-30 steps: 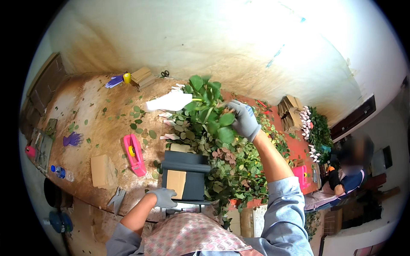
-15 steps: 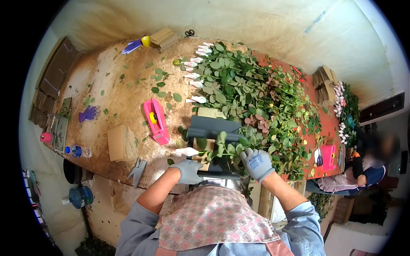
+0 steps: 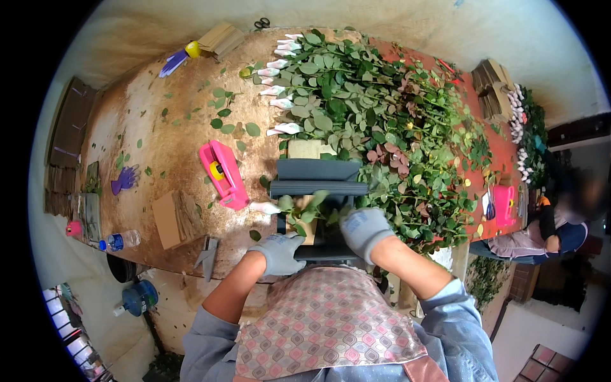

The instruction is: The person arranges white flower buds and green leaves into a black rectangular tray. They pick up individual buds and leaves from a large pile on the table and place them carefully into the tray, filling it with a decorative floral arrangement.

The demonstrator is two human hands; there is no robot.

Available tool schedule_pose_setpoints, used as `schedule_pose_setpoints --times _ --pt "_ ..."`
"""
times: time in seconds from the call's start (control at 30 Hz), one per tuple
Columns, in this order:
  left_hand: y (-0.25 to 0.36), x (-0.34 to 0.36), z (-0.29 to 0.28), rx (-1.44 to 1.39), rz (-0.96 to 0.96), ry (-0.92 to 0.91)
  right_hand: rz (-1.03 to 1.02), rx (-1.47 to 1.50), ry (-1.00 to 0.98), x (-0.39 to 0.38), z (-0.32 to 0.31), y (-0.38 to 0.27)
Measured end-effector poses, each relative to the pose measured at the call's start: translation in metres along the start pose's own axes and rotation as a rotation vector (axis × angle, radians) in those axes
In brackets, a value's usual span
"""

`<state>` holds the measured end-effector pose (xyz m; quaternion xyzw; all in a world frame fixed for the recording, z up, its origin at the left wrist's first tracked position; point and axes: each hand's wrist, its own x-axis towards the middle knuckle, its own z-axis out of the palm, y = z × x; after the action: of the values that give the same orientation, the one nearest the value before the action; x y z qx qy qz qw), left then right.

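Note:
A rose with a white-wrapped bud (image 3: 265, 208) and green leaves lies across a dark frame with a ribbed bar (image 3: 318, 188) in front of me. My right hand (image 3: 367, 233), in a grey glove, is closed round its stem at the right of the frame. My left hand (image 3: 280, 253), also gloved in grey, grips the near left corner of the frame; its fingertips are partly hidden. Beyond the frame, several roses with wrapped heads (image 3: 284, 129) lie in a row, their leafy stems (image 3: 382, 114) pointing right.
A pink tape dispenser (image 3: 224, 175) stands left of the frame. Folded cardboard (image 3: 175, 219), a grey angled tool (image 3: 206, 258), a purple glove (image 3: 125, 180) and a water bottle (image 3: 121, 240) are further left. On the right are another pink dispenser (image 3: 504, 205) and a seated person (image 3: 541, 235).
The rose and my right hand have shifted a little to the left and nearer me. My left hand stays at the frame's corner. The whole view has tilted slightly.

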<state>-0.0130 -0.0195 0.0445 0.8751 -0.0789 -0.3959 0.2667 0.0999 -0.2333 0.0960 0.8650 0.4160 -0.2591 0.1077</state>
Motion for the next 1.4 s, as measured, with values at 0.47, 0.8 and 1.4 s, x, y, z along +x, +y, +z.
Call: schedule_pose_setpoints --times 0.47,0.8,1.4 --pt "0.002 0.001 -0.003 -0.021 0.035 0.010 0.071 -0.016 -0.127 -0.015 0.048 0.043" --pt "0.002 0.001 -0.005 -0.020 0.020 -0.022 -0.045 0.058 0.212 -0.006 -0.006 -0.005" --pt "-0.066 -0.024 -0.032 -0.481 0.070 0.101 -0.516 0.260 -0.110 0.075 0.065 -0.031"
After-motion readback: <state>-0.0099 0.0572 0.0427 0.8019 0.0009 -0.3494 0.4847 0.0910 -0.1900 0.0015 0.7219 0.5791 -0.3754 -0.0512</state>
